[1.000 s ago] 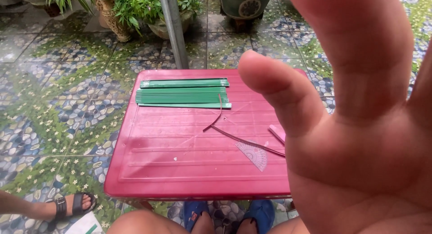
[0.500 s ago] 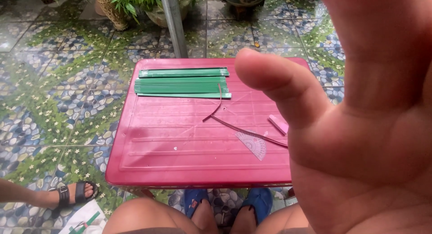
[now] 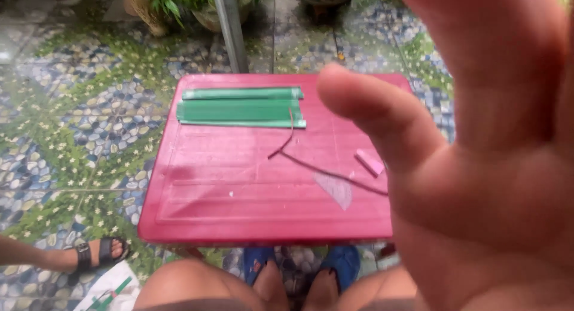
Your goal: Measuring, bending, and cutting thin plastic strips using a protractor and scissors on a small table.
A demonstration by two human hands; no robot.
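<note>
Filling the right of the view, the right hand (image 3: 478, 167) is raised close to the camera, blurred, fingers spread and empty; the left hand is out of sight. Nearest below it, flat green leaf strips (image 3: 241, 107) lie side by side along the far edge of the square pink plastic table (image 3: 239, 197), with a thin dark stick (image 3: 326, 170), a small pink block (image 3: 369, 162) and a clear triangular piece (image 3: 336, 190) near. The table stands on pebble-patterned floor tiles (image 3: 78, 125), potted plants (image 3: 179, 3) behind.

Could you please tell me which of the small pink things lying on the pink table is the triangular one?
The pale, see-through pink triangle near the pink plastic table's front edge; the other, a small opaque pink bar, is oblong and lies further back, to the right.
</note>
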